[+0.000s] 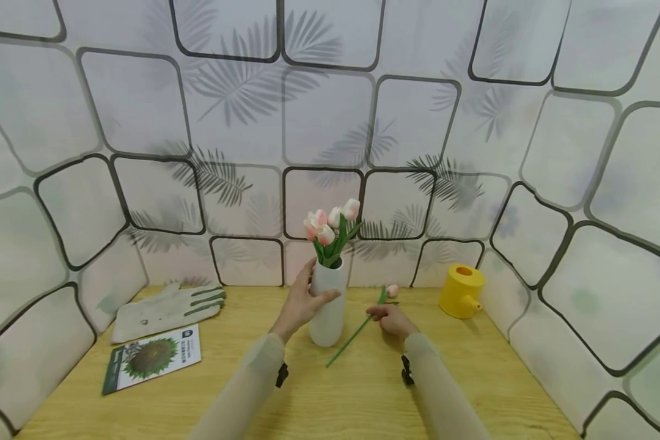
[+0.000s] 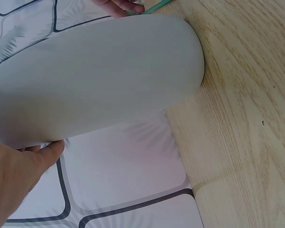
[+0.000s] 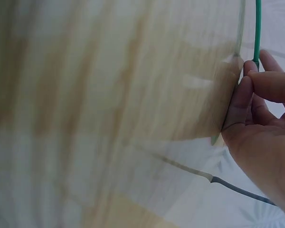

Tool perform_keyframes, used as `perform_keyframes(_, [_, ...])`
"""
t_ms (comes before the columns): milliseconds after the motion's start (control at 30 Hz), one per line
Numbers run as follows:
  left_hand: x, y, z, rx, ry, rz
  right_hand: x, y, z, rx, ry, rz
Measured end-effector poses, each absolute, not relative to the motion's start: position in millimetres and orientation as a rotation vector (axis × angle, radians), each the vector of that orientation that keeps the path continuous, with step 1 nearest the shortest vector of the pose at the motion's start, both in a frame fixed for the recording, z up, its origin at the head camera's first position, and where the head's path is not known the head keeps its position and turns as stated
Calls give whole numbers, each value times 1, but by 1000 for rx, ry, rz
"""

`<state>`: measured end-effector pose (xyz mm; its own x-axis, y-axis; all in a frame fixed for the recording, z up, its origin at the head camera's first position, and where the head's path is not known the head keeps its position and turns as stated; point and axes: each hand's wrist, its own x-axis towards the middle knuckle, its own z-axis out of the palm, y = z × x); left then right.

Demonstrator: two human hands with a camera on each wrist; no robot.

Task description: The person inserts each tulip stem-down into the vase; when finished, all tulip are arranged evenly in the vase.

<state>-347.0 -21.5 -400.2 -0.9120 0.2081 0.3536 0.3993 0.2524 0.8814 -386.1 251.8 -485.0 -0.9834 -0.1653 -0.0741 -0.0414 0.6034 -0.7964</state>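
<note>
A tall white vase (image 1: 329,305) stands upright on the table and holds several pink-and-white artificial-looking tulips (image 1: 326,234) with green leaves. My left hand (image 1: 301,302) grips it from the left, with the thumb across the front and the fingers round the far side. In the left wrist view the vase (image 2: 109,80) fills much of the picture, and only part of the left hand (image 2: 14,175) shows. To the right of the vase, my right hand (image 1: 394,321) pinches the green stem of a single tulip (image 1: 352,339). Its pink head points away from me, and its stem end slants toward the vase's base.
A yellow watering can (image 1: 462,292) stands at the back right. On the left lie pale gardening gloves (image 1: 167,310) and a seed packet (image 1: 153,357) with a sunflower-like picture. A patterned cloth (image 1: 242,201) walls the wooden table (image 1: 341,397) at the back and sides.
</note>
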Motion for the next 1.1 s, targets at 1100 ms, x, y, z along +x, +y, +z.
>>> perform_keyframes(1100, [-345, -21, -399, -587, -2326, -1760, -360, 258, -480, 13, 2532, -1703])
